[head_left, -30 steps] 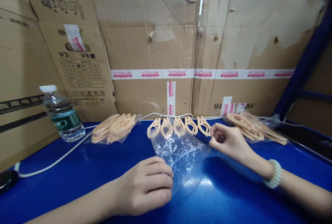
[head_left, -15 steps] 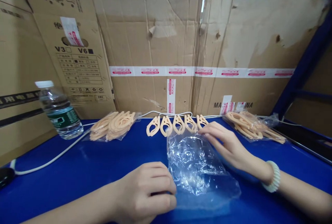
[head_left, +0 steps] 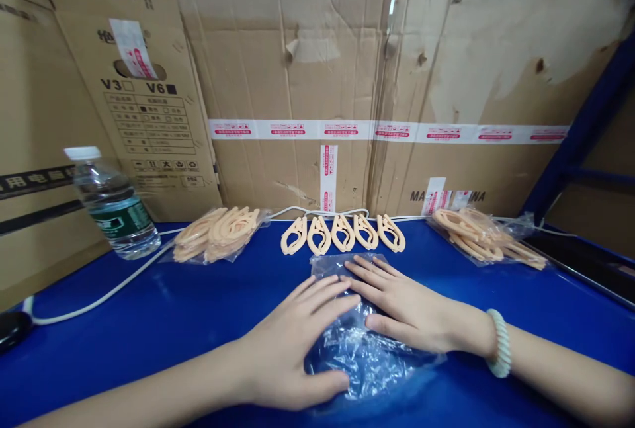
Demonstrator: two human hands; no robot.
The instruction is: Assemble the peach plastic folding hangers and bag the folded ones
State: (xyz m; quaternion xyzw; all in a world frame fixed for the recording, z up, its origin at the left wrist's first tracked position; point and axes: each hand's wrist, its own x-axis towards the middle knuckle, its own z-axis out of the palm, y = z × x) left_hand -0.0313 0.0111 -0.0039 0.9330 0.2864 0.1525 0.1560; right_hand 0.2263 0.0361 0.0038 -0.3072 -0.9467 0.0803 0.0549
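A crumpled clear plastic bag [head_left: 372, 355] lies flat on the blue table [head_left: 163, 329] in front of me. My left hand [head_left: 302, 342] rests on the bag's left side, fingers stretched out and thumb apart. Spread across its upper part, my right hand [head_left: 397, 302] is also open, with a pale beaded bracelet [head_left: 499, 343] at the wrist. The fingertips of both hands come close together near the bag's middle. Just beyond the bag stands a row of several beige folding hangers [head_left: 342, 233], folded up and side by side.
Bagged beige hangers [head_left: 218, 236] lie at the back left, and another bagged bunch [head_left: 481, 236] at the back right. A water bottle [head_left: 116, 210] stands far left, near a white cable [head_left: 109, 292] and a black object [head_left: 14, 331]. Cardboard [head_left: 292, 84] walls the back.
Both hands have opened and flattened onto the bag. My left hand moved up and right onto it; my right hand came down and left. The bag now lies lower, off the hangers.
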